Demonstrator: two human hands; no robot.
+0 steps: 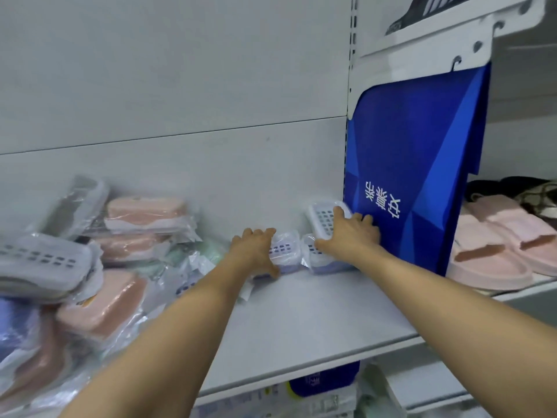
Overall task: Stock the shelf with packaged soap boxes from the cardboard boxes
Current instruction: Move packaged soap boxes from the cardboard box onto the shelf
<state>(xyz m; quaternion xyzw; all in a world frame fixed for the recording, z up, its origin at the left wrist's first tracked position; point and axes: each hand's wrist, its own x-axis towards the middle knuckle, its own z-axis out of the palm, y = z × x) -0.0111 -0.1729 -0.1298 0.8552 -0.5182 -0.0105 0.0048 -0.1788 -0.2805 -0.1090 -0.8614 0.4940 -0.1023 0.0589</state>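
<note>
Head view: I see my left hand (256, 251) gripping a wrapped lilac soap box (286, 251) on the white shelf (301, 312). My right hand (346, 233) holds a tilted white soap box (324, 218) over another beside the blue divider (416, 164).

Glossy clear plastic wraps the soap boxes (126, 233); the shelf (301, 321) is smooth matt white metal.
</note>
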